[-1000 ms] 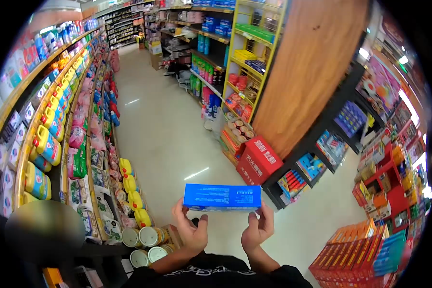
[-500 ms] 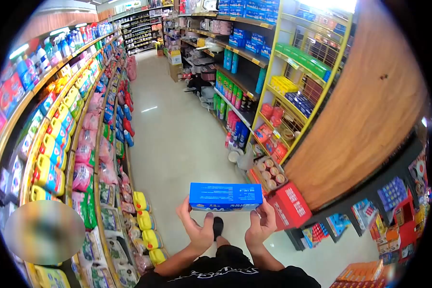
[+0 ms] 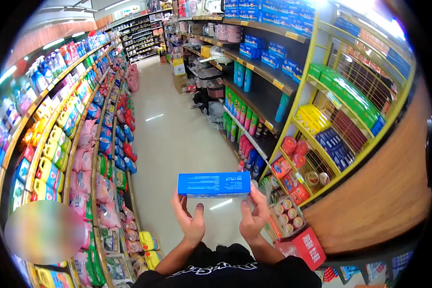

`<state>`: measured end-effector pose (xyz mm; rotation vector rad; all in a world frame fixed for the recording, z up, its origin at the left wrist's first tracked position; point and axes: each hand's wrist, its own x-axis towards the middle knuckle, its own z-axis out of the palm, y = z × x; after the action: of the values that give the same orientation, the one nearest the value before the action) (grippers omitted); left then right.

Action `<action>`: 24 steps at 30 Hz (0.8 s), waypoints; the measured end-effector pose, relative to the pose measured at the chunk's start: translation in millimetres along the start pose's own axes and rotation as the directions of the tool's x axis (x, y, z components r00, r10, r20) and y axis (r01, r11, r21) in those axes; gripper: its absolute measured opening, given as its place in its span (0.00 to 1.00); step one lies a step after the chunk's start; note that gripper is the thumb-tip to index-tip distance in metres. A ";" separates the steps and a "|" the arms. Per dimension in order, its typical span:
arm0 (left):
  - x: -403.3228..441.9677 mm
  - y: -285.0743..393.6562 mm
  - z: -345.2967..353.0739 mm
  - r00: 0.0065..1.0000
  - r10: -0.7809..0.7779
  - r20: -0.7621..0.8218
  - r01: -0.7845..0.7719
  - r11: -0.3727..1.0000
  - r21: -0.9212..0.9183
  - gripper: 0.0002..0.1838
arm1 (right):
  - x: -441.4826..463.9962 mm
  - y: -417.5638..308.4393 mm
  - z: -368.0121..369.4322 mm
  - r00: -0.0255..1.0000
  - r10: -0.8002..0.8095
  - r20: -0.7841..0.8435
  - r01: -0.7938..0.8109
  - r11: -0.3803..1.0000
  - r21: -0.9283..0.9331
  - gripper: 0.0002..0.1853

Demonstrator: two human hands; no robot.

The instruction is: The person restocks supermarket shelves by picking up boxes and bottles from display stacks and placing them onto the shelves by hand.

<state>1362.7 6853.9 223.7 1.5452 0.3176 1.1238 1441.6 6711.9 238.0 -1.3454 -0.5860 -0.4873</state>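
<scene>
A blue cardboard box (image 3: 214, 184) with white print is held level in front of my body, above the aisle floor. My left hand (image 3: 190, 218) grips its left end, thumb on the near side and fingers behind. At the right end, my right hand (image 3: 254, 213) holds it the same way. The far side of the box and some of my fingertips are hidden.
Shelves of bottles and bags (image 3: 84, 163) line the left. On the right stand a dark shelf with similar blue boxes (image 3: 272, 60), a yellow wire rack (image 3: 317, 139), a carton of cans (image 3: 288, 216) and a wooden counter (image 3: 369, 216). Tiled floor (image 3: 163, 144) runs between.
My view has swung toward the right-hand shelves and forward along the aisle. The box stays in both hands, sitting slightly further left and higher in view.
</scene>
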 end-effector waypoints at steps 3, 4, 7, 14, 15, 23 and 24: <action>59.9 -43.9 14.2 0.997 -0.077 -0.022 0.075 0.995 -0.067 0.39 | 37.8 44.8 41.1 1.000 0.015 0.017 -0.015 1.000 -0.028 0.22; 79.9 -60.1 16.9 0.994 -0.111 -0.021 0.109 0.991 -0.081 0.38 | 52.2 63.5 55.3 0.999 -0.001 0.047 0.004 0.998 -0.057 0.23; 148.9 -110.1 29.6 0.992 -0.124 0.027 0.126 0.981 -0.145 0.37 | 91.0 118.5 98.0 0.997 -0.029 0.075 0.038 0.992 -0.118 0.24; 332.5 -184.1 87.1 0.971 -0.085 0.225 0.130 0.972 -0.195 0.36 | 212.3 208.1 188.0 0.985 -0.021 -0.170 -0.005 0.988 -0.152 0.23; 354.9 -192.5 100.5 0.960 -0.067 0.270 0.123 0.973 -0.193 0.36 | 229.4 217.8 195.1 0.979 -0.043 -0.200 0.010 0.987 -0.163 0.23; 493.4 -254.9 224.7 0.837 0.094 0.539 0.056 0.965 -0.256 0.35 | 351.8 309.0 210.8 0.914 -0.135 -0.382 0.035 0.966 -0.257 0.23; 508.8 -263.5 242.7 0.820 0.126 0.558 0.034 0.963 -0.266 0.35 | 366.9 323.8 210.0 0.908 -0.146 -0.392 0.049 0.968 -0.247 0.23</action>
<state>1906.0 7155.1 259.3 1.5707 -0.2756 0.6515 1904.4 6974.7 256.7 -1.3847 -0.2546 -0.9176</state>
